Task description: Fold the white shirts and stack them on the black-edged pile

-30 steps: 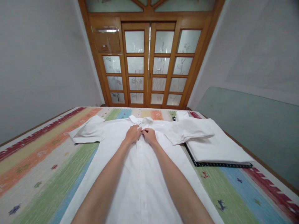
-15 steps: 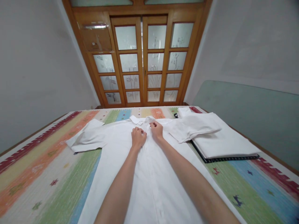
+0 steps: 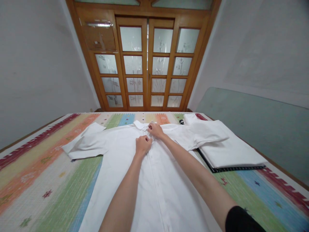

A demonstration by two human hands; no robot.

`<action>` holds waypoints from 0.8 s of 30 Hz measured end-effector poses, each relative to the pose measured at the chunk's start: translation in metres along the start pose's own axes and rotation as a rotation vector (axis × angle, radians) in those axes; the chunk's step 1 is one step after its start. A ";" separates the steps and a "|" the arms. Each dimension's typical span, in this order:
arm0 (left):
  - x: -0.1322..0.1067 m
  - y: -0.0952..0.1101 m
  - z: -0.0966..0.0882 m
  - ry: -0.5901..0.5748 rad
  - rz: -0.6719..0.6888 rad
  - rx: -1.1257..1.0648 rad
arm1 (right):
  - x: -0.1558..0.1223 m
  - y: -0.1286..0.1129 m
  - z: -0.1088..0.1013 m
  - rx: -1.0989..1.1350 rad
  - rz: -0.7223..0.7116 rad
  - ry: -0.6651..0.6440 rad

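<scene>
A white short-sleeved shirt [image 3: 120,167] lies front side up, its sleeves spread to both sides and its collar [image 3: 140,125] at the far end. My right hand [image 3: 155,130] pinches the shirt at the right side of the collar. Just nearer and to the left, my left hand [image 3: 143,144] is closed on the shirt's front edge below the collar. The fabric between the two hands is slightly lifted and creased. Fingertips of both hands are partly hidden, so any button there cannot be made out.
A striped, patterned cover [image 3: 60,180] lies under the shirt. On the right, a stack of folded white cloth [image 3: 231,151] rests over a dark folded piece [image 3: 238,169], and the right sleeve overlaps it. A pale green headboard-like panel [image 3: 253,119] stands along the right wall. Wooden glazed doors [image 3: 148,64] are beyond.
My right hand has moved left and slightly away from me, onto the collar. The left hand is a little lower, still at the shirt front. A black sleeve now shows at lower right.
</scene>
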State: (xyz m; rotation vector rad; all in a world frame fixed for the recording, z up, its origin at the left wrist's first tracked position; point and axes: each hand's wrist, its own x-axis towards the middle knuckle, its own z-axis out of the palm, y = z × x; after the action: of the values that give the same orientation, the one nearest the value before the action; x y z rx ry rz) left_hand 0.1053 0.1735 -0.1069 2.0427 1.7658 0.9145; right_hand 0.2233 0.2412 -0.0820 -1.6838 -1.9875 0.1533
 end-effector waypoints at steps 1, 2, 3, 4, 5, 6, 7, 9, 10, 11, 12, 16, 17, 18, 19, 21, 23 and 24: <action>0.000 -0.001 0.000 0.007 -0.005 -0.014 | 0.001 0.001 0.001 0.000 -0.021 -0.010; 0.000 -0.001 0.001 0.016 -0.010 -0.029 | 0.002 0.002 0.001 0.000 -0.037 -0.021; 0.001 -0.002 0.001 0.027 -0.016 -0.044 | 0.002 0.003 0.002 -0.001 -0.048 -0.033; 0.001 -0.003 0.001 0.039 -0.024 -0.058 | 0.002 0.003 0.003 -0.003 -0.054 -0.046; 0.001 -0.005 0.002 0.051 -0.033 -0.070 | 0.002 0.002 0.004 -0.007 -0.053 -0.057; 0.002 -0.006 0.002 0.061 -0.043 -0.079 | 0.002 0.001 0.005 -0.011 -0.048 -0.065; 0.002 -0.007 0.003 0.070 -0.052 -0.082 | 0.001 0.001 0.006 -0.013 -0.047 -0.070; 0.003 -0.008 0.004 0.079 -0.062 -0.077 | 0.001 -0.001 0.007 -0.012 -0.072 -0.072; 0.003 -0.009 0.004 0.080 -0.064 -0.072 | 0.002 -0.001 0.007 -0.014 -0.089 -0.066; 0.003 -0.009 0.005 0.078 -0.067 -0.070 | 0.003 0.001 0.007 -0.019 -0.094 -0.054; 0.003 -0.009 0.005 0.076 -0.073 -0.071 | 0.006 0.003 0.006 -0.026 -0.078 -0.031; 0.003 -0.009 0.005 0.066 -0.105 -0.097 | 0.029 0.025 -0.004 -0.055 0.109 0.131; 0.003 -0.008 0.005 0.069 -0.106 -0.102 | 0.036 0.032 -0.007 -0.072 0.134 0.139; 0.003 -0.008 0.005 0.071 -0.106 -0.107 | 0.043 0.040 -0.010 -0.100 0.138 0.098; 0.003 -0.008 0.005 0.074 -0.106 -0.111 | 0.049 0.047 -0.013 -0.131 0.115 0.016; 0.003 -0.008 0.005 0.075 -0.106 -0.118 | 0.060 0.059 -0.017 -0.146 0.065 -0.106; 0.003 -0.008 0.004 0.074 -0.108 -0.123 | 0.068 0.066 -0.020 -0.147 0.006 -0.213; 0.003 -0.008 0.004 0.073 -0.108 -0.125 | 0.071 0.068 -0.021 -0.153 -0.021 -0.260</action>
State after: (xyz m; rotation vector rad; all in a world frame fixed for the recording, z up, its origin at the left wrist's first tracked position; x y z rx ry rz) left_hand 0.1021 0.1788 -0.1140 1.8398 1.7889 1.0502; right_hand 0.2874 0.3185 -0.0692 -1.8150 -2.2567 0.2286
